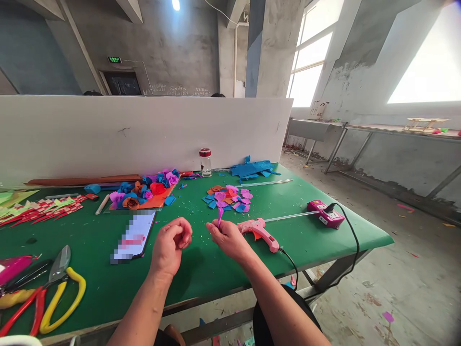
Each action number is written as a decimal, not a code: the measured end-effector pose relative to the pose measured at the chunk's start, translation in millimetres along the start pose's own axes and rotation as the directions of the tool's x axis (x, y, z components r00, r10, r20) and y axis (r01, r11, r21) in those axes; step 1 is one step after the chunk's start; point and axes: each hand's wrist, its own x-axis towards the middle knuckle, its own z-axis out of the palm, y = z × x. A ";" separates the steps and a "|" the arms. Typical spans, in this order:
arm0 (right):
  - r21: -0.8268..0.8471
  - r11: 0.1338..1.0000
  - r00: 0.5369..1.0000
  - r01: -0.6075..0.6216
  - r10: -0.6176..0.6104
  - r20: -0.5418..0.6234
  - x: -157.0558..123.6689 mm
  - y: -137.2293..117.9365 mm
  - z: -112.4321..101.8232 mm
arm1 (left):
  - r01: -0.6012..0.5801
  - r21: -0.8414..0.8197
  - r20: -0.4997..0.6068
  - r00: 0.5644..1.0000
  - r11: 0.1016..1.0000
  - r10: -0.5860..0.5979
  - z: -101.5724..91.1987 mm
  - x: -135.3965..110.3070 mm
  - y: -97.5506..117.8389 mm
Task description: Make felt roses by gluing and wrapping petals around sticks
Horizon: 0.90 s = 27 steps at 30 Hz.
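Observation:
My right hand (227,236) pinches a small twisted piece of purple crepe paper (220,216) that stands up between thumb and fingers. To its left, my left hand (173,242) is held with the fingers curled in, and no object shows in it. Both hands are above the green table top, apart from each other. Just right of my right hand lies a pink glue gun (264,233), its nozzle end partly behind the hand. Beyond the hands is a pile of cut purple, blue and orange paper petals (230,198). A phone (134,235) lies left of my left hand.
Finished paper flowers (144,190) lie at the back left. Yellow-handled shears (63,288) are at the front left. A lidded glass jar (205,163) and blue paper (254,168) stand near the white board (144,134). A pink power strip (326,215) with a black cable is at the right.

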 end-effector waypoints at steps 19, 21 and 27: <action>-0.185 0.979 0.990 0.088 -0.065 0.128 -15.8 -6.1 14.3 | 0.017 -0.222 -0.211 0.975 0.975 -0.065 -16.6 14.2 -2.0; -0.170 0.979 0.985 0.113 -0.088 0.151 -17.8 -9.4 11.4 | 0.015 -0.279 -0.227 0.971 0.960 -0.081 -24.7 17.4 0.5; -0.036 0.983 0.978 0.179 -0.174 0.112 -16.2 -21.6 -4.4 | 0.040 -0.323 -0.221 0.968 0.945 -0.117 -29.7 17.7 1.1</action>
